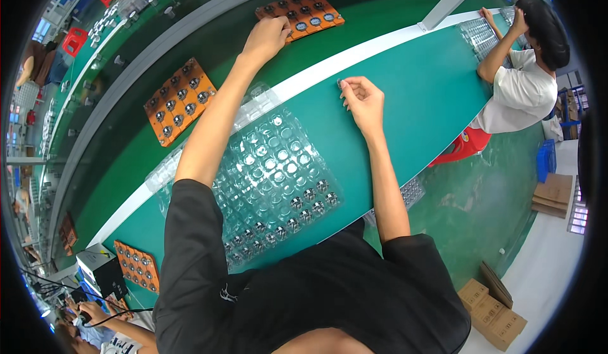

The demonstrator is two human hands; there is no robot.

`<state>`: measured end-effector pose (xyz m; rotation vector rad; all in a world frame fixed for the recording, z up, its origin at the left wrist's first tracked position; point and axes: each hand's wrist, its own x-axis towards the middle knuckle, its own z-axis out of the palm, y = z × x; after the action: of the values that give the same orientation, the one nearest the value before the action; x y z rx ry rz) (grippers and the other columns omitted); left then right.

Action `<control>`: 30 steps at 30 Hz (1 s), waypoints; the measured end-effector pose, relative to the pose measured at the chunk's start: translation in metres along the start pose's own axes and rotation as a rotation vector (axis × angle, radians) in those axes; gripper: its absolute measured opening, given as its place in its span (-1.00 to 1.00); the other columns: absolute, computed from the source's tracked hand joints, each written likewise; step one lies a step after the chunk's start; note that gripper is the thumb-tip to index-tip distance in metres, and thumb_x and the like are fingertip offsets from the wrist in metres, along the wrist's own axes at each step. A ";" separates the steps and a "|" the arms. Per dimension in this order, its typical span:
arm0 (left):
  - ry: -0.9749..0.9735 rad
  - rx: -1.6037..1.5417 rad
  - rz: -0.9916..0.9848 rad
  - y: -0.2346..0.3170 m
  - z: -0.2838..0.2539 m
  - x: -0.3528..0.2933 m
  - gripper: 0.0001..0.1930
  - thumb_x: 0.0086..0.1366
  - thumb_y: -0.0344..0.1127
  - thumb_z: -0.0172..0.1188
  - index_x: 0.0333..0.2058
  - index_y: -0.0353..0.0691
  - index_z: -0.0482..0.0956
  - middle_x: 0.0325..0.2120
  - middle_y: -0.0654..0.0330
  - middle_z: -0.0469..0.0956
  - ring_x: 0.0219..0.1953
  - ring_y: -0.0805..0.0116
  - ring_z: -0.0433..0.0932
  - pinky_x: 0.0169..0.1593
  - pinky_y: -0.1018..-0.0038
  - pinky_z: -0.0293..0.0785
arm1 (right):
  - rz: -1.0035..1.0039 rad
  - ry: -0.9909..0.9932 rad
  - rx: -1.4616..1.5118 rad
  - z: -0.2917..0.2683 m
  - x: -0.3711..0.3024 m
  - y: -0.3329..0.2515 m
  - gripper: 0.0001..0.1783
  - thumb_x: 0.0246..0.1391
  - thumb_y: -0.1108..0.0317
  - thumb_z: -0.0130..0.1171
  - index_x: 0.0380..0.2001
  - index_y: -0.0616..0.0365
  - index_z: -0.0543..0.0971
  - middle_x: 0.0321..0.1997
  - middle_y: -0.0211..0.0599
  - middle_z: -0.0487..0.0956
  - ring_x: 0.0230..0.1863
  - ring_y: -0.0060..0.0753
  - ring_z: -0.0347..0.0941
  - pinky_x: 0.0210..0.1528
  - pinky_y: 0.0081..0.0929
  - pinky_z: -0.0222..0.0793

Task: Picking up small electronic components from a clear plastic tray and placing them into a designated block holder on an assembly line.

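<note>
My left hand (267, 37) reaches across the bench to an orange tray (329, 13) with rows of small round parts. Its fingers are closed at the tray's near left edge, and whatever they hold is hidden. Over the green bench top my right hand (364, 99) pinches a small shiny round part (340, 84) between thumb and fingertips. Below my left forearm lies a clear plastic blister tray (278, 141). Several silver-and-dark round parts (306, 205) sit in its near rows, while the pockets farther away hold none that I can see.
A second orange tray (180, 103) filled with parts rests left of my forearm; another orange tray (137, 265) lies lower left by a grey box (101, 270). A co-worker (522, 75) sits at the right. A metal post (453, 2) rises at the bench's far edge.
</note>
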<state>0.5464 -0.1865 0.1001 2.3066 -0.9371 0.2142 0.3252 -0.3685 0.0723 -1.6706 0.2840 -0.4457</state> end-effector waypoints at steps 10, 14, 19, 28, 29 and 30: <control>-0.048 0.189 -0.005 0.001 -0.014 -0.009 -0.86 0.30 -0.36 0.20 -0.30 -0.32 0.62 -0.42 -0.13 0.64 -0.28 -0.16 0.62 -0.14 0.07 0.53 | 0.001 -0.001 -0.011 0.003 0.000 0.000 -0.88 0.21 0.41 0.29 -0.28 0.27 0.65 -0.52 -0.46 0.60 -0.57 -0.75 0.43 -0.56 -0.76 0.26; -0.089 0.263 -0.019 0.006 -0.017 -0.011 -0.85 0.33 -0.33 0.19 -0.28 -0.30 0.64 -0.42 -0.11 0.64 -0.28 -0.15 0.62 -0.13 0.08 0.52 | 0.002 0.017 0.000 0.001 0.000 -0.003 -0.88 0.17 0.46 0.29 -0.34 0.33 0.65 -0.58 -0.42 0.59 -0.59 -0.71 0.44 -0.54 -0.69 0.32; -0.060 0.344 0.008 0.006 -0.020 -0.020 -0.83 0.33 -0.30 0.18 -0.28 -0.28 0.65 -0.34 0.01 0.65 -0.19 -0.07 0.61 -0.04 0.09 0.49 | -0.006 0.006 -0.012 0.001 -0.001 -0.003 -0.89 0.17 0.46 0.28 -0.33 0.33 0.65 -0.57 -0.41 0.60 -0.59 -0.71 0.45 -0.54 -0.70 0.33; -0.083 0.309 -0.070 -0.006 -0.027 -0.038 -0.75 0.39 -0.16 0.12 -0.26 -0.19 0.67 -0.02 0.16 0.53 0.15 0.08 0.43 0.10 -0.02 0.39 | -0.060 -0.166 -0.032 0.035 0.050 -0.008 -0.81 0.19 0.40 0.27 -0.28 0.37 0.66 -0.51 -0.29 0.67 -0.53 -0.58 0.58 -0.43 -0.61 0.49; -0.013 0.234 -0.062 -0.008 -0.031 -0.041 -0.73 0.40 -0.14 0.11 -0.23 -0.20 0.67 -0.01 0.14 0.54 0.14 0.05 0.44 0.12 0.01 0.38 | -0.079 -0.204 -0.038 0.044 0.060 -0.013 -0.81 0.19 0.41 0.27 -0.28 0.39 0.66 -0.50 -0.26 0.68 -0.52 -0.56 0.60 -0.41 -0.59 0.51; 0.055 0.159 -0.052 -0.010 -0.034 -0.044 -0.71 0.41 -0.12 0.10 -0.21 -0.22 0.67 -0.01 0.11 0.54 0.13 0.01 0.44 0.15 0.03 0.38 | -0.096 -0.240 -0.044 0.053 0.070 -0.019 -0.80 0.19 0.41 0.27 -0.29 0.40 0.66 -0.49 -0.24 0.69 -0.50 -0.54 0.62 -0.39 -0.58 0.53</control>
<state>0.5236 -0.1349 0.1059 2.4542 -0.8590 0.3396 0.4097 -0.3487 0.0939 -1.7663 0.0368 -0.3073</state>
